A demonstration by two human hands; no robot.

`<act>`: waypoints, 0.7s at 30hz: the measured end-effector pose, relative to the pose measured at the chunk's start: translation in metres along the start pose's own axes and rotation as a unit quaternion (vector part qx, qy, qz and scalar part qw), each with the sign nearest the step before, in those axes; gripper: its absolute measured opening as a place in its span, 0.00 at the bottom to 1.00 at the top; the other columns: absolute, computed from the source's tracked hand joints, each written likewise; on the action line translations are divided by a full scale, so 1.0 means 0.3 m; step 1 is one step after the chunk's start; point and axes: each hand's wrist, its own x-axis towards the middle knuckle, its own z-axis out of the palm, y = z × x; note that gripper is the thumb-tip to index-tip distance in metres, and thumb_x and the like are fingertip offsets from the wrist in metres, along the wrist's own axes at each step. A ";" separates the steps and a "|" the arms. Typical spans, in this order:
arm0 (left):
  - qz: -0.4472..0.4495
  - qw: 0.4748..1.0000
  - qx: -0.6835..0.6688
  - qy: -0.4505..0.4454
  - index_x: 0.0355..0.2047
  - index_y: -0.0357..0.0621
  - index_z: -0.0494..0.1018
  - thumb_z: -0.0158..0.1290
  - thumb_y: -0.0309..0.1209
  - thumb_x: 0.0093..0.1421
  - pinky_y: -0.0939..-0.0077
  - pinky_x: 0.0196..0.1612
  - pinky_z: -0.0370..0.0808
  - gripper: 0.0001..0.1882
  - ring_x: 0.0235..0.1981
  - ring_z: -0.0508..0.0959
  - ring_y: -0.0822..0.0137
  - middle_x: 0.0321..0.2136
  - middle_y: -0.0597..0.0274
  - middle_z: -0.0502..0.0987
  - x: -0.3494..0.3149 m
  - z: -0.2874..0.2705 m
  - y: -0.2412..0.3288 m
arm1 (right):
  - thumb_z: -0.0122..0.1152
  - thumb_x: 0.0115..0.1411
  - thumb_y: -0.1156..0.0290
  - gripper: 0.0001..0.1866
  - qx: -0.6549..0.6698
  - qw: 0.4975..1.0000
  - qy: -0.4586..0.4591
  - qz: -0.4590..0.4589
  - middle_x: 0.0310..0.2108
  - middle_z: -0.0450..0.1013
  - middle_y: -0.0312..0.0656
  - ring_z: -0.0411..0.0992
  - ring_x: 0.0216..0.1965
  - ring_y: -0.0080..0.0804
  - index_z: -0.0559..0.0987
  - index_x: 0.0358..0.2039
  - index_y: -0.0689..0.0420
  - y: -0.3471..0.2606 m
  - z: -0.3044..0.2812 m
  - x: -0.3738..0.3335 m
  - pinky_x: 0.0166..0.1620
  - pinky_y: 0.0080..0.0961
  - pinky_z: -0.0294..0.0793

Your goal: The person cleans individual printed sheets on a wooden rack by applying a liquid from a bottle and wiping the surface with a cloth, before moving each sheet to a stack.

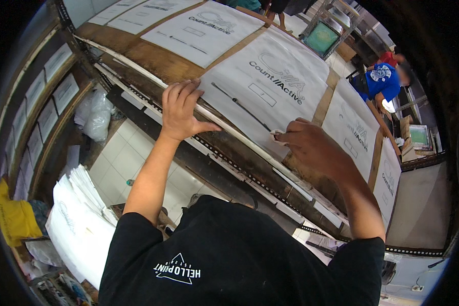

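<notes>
A long wooden printing table (153, 56) runs across the view from upper left to lower right, its brown top worn, stained and rough between the sheets. Along its near edge a pale strip and a dark toothed metal rail (229, 163) follow the same slant. White fabric bags lie flat on the top in a row, each printed in black. The nearest one, the white bag (285, 86), is smooth and rectangular, with a thin dark strap line crossing it on a diagonal; its lower corner reaches the table's near edge.

The left hand (181, 109) lies flat over the table edge just beside the bag's left border, fingers spread and slightly arched, thumb out to the right, gripping nothing. The right hand (313, 145) is curled narrow, its fingertips pinching the bag's lower corner, where the cloth bunches into a small crumpled fold (279, 135).

Below the table, a pale tiled floor (132, 158) shows in the gap, open between the rail and a second rack of sheets at the left. A thick stack of white bags (79, 224) fans out at lower left, soft-edged and layered. Crumpled clear plastic bags (97, 117) sit under the table edge. At upper right, well apart, a person in a blue shirt (382, 79) stands near a green framed screen (321, 38).
</notes>
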 end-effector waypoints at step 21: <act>-0.008 0.999 -0.030 0.021 0.46 0.41 0.74 0.58 0.76 0.39 0.50 0.60 0.65 0.51 0.54 0.72 0.51 0.51 0.54 0.76 -0.007 0.005 0.005 | 0.60 0.59 0.79 0.13 -0.001 0.986 0.107 -0.127 0.35 0.73 0.47 0.73 0.41 0.47 0.83 0.45 0.59 0.023 0.054 0.541 0.47 0.41 0.74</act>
